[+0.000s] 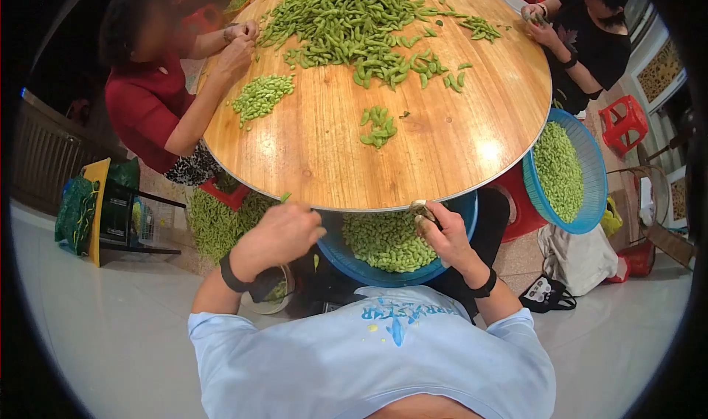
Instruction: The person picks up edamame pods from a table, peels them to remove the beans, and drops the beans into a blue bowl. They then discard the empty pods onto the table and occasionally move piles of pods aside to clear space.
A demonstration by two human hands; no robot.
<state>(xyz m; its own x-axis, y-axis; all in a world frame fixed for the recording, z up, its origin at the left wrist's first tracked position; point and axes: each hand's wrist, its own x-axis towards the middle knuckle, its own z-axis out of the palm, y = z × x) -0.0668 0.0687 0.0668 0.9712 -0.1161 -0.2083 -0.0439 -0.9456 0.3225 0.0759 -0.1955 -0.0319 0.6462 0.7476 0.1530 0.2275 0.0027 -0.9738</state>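
My left hand [279,233] is closed just off the near edge of the round wooden table [310,161]. A green bean pod [285,197] shows at its upper side, seemingly gripped there. My right hand [448,236] is pinched closed over the right part of a blue basket [472,216]. Tan and dark patches show at its fingertips, and what they hold is hidden. Shelled green beans [387,243] lie in that basket, below and between my hands. A small cluster of pods [378,127] rests on the table in front of me.
A large heap of pods [346,21] covers the table's far part. Shelled beans [263,97] lie near a person in red [144,98]. Another person in black [594,50] sits right, near a second blue basket [596,150]. A bucket [284,301] stands low left.
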